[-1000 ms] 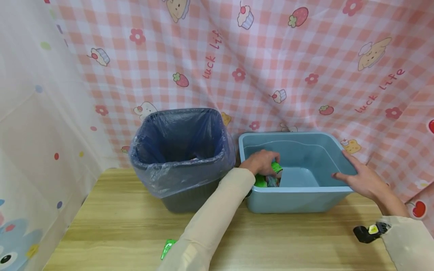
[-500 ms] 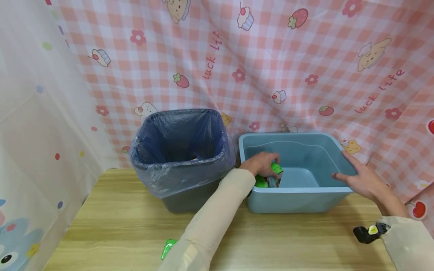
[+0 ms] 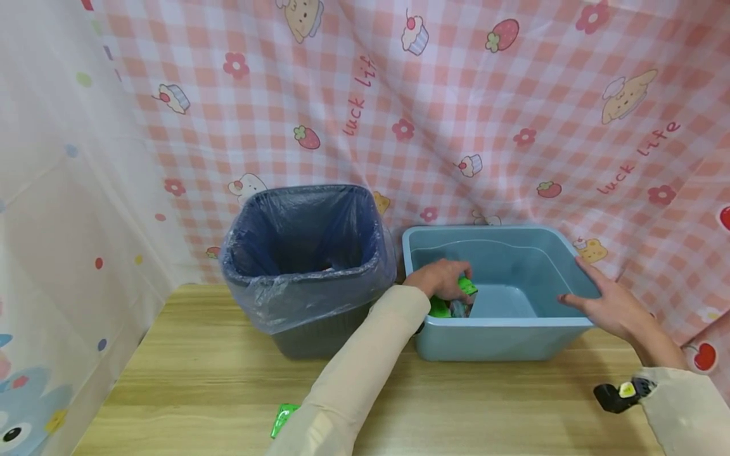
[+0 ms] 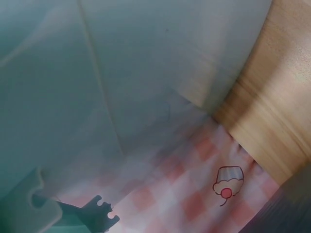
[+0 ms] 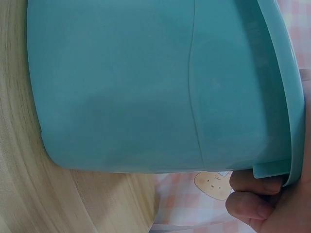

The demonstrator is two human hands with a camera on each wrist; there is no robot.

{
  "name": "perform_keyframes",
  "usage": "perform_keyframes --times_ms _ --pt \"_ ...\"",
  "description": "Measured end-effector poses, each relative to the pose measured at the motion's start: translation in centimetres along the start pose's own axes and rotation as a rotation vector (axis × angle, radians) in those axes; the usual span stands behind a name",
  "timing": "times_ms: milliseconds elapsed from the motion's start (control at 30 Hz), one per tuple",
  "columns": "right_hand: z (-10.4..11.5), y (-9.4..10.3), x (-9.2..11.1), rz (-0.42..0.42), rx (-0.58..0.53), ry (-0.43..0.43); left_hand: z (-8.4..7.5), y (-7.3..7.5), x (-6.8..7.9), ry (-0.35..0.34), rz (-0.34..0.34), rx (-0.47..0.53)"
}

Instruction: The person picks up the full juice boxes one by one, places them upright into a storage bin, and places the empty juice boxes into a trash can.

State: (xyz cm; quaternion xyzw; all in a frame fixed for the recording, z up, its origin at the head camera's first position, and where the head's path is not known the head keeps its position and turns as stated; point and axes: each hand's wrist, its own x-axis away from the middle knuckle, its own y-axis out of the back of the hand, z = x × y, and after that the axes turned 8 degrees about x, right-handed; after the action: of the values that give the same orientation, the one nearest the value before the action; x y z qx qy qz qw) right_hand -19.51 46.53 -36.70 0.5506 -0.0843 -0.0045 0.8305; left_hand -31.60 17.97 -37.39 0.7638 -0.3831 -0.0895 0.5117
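Observation:
My left hand reaches over the near left side of a blue-grey plastic tub. Its curled fingers grip a shiny green packet inside, which has a darker printed part. More green wrapping shows below the palm, and the hand covers the rest. On the opposite side, my right hand holds the tub's right rim. In the right wrist view, bent fingers hook beneath that rim, outside the tub wall. The left wrist view catches only the tub's outer wall and no hand.
Left of the tub stands a dark bin lined with a bluish plastic bag. Another green packet lies on the wooden table, partly behind the left sleeve. A pink checked curtain hangs close behind both containers.
Both hands keep their places on the packet and the tub rim. The head view has tipped up very slightly, so everything appears a little lower.

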Motion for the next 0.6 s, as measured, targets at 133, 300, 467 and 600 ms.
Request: perform_keyframes --times_ms 133,300,467,600 --pt "0.1 0.0 0.0 0.001 -0.003 -0.003 -0.1 0.1 0.3 -0.003 0.002 -0.01" --pt "0.2 0.1 0.0 0.003 -0.01 0.002 -0.3 0.3 0.5 0.003 -0.001 -0.03" --pt "0.2 0.1 0.0 0.008 -0.008 0.001 -0.5 0.5 0.8 0.008 0.008 -0.059" --pt "0.2 0.0 0.0 0.008 -0.007 -0.001 -0.7 0.9 1.3 -0.004 0.013 -0.084"
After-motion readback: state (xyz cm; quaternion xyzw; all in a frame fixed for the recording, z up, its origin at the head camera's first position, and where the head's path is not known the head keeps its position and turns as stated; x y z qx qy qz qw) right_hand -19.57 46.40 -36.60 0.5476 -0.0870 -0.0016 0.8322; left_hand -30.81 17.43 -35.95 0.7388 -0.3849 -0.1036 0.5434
